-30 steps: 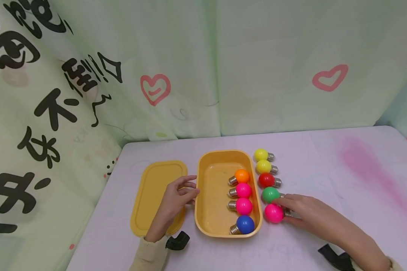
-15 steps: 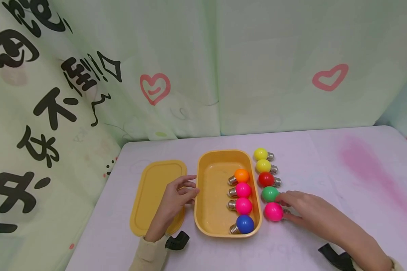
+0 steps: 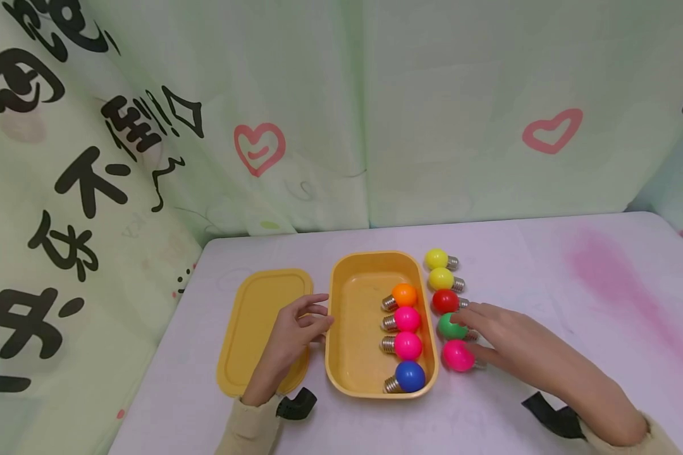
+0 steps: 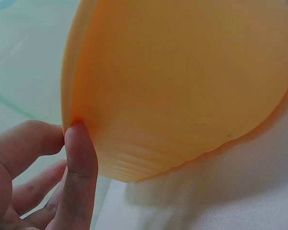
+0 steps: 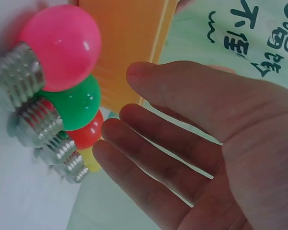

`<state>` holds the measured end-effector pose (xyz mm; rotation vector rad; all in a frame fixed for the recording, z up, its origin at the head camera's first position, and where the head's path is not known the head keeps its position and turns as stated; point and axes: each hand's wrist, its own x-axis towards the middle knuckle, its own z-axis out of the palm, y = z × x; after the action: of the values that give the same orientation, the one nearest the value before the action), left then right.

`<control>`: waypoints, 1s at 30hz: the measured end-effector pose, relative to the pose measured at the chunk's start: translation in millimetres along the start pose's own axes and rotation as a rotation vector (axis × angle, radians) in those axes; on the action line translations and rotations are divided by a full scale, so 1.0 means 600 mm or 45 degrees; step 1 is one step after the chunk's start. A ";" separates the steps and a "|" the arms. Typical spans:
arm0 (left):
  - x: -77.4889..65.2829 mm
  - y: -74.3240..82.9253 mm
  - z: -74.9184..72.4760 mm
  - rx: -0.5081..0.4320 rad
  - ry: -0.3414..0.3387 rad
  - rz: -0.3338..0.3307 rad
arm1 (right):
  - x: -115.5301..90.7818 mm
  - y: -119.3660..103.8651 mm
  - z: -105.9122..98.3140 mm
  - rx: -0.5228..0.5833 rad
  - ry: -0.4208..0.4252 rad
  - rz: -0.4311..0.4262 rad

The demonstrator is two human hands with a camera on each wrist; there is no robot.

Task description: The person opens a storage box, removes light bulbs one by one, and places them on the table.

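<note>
My left hand (image 3: 298, 332) pinches the left rim of an orange-yellow plastic box (image 3: 347, 297), its thumb against the outer wall (image 4: 182, 86) in the left wrist view. Inside the box, along its right wall, lie an orange bulb (image 3: 404, 294), two pink bulbs (image 3: 407, 318) and a blue bulb (image 3: 410, 376). My right hand (image 3: 503, 332), fingers spread and holding nothing, hovers by a green bulb (image 5: 77, 103) and a pink bulb (image 5: 62, 45). Those two continue a column with a red bulb (image 3: 445, 301) and two yellow bulbs (image 3: 436, 258), silvery screw bases pointing right.
The box's flat yellow lid (image 3: 267, 309) lies left of it, partly under my left forearm. A pale lilac cloth covers the table (image 3: 546, 265). A green curtain (image 3: 444, 126) with hearts and black lettering hangs behind and on the left.
My right hand has let go of the screw base end of the pink bulb, lifted slightly and opened its fingers. The bulbs keep their order; the left hand stays at the box.
</note>
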<state>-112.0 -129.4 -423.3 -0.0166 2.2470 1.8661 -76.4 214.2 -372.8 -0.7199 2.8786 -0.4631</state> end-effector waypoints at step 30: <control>0.000 -0.003 -0.002 0.006 -0.009 0.008 | 0.099 -0.045 -0.020 -0.007 0.151 -0.239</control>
<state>-112.1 -130.8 -424.9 -0.0019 2.2494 1.8617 -119.4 166.4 -356.1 -1.0022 2.9349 -0.5385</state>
